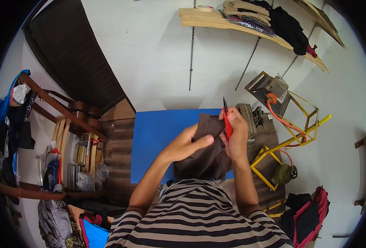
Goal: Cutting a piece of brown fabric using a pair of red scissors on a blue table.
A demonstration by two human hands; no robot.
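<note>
A dark brown cloth garment (207,159) is gathered in front of my body, over the near part of a blue tabletop (154,128). My left hand (189,144) grips its upper edge, thumb lying on top and the other fingers hidden under the cloth. In my right hand (237,128) is a pair of red-handled scissors (228,126), the dark pointed blades directed away from me. The right fingers wrap the handle close to the garment's right edge. Whether they also pinch the cloth is hard to make out.
To the right stands a yellow metal frame (270,155) with an orange hose (280,120) and a green round tank (283,174). A wooden shelf (207,20) holds folded clothes on the wall. Racks with garments (15,124) line the left side.
</note>
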